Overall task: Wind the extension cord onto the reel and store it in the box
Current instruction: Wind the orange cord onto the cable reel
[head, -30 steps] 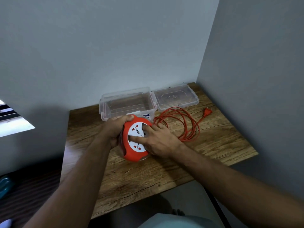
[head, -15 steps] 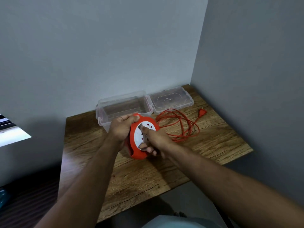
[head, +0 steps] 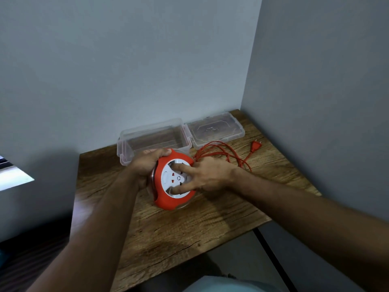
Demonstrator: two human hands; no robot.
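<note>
The orange reel point(head: 166, 199) with its white socket face point(head: 168, 178) is tilted up on the wooden table point(head: 189, 232). My left hand point(head: 145, 163) grips the reel's upper left rim. My right hand point(head: 208, 175) presses spread fingers into the recesses of the white face. The loose orange cord point(head: 223, 154) lies in loops to the right of the reel, ending at its plug point(head: 255, 146). The clear plastic box point(head: 151, 138) stands open just behind the reel.
The box's clear lid point(head: 216, 129) lies flat to the right of the box, against the back wall. Grey walls close off the table at the back and right. The table's front edge runs diagonally near my body.
My right hand has turned on the white face, its fingers moving from curled at the lower edge to spread across the recesses. The reel sits a little flatter than half a second ago.
</note>
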